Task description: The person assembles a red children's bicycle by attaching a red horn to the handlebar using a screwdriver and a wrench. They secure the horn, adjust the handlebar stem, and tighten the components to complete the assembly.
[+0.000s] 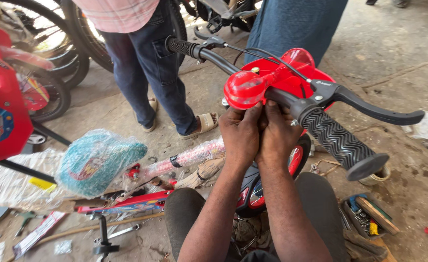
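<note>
A small red bicycle stands in front of me with its black handlebar point(223, 60) running from upper left to lower right. A red bell point(245, 88) is fixed on the bar near the middle. My left hand point(239, 133) and my right hand point(277, 133) are pressed together just under the bell, fingers curled up against its underside and the bar. What the fingertips hold is hidden. To the right are the black brake lever point(374, 110) and the ribbed grip point(337, 143).
A person in dark jeans point(151, 63) and sandals stands close behind the bar, another in a blue garment point(296, 22) beside them. On the ground at left lie a wrapped teal seat point(97, 160), red frame parts point(122, 203) and tools. A small tool tray point(366, 216) sits at right.
</note>
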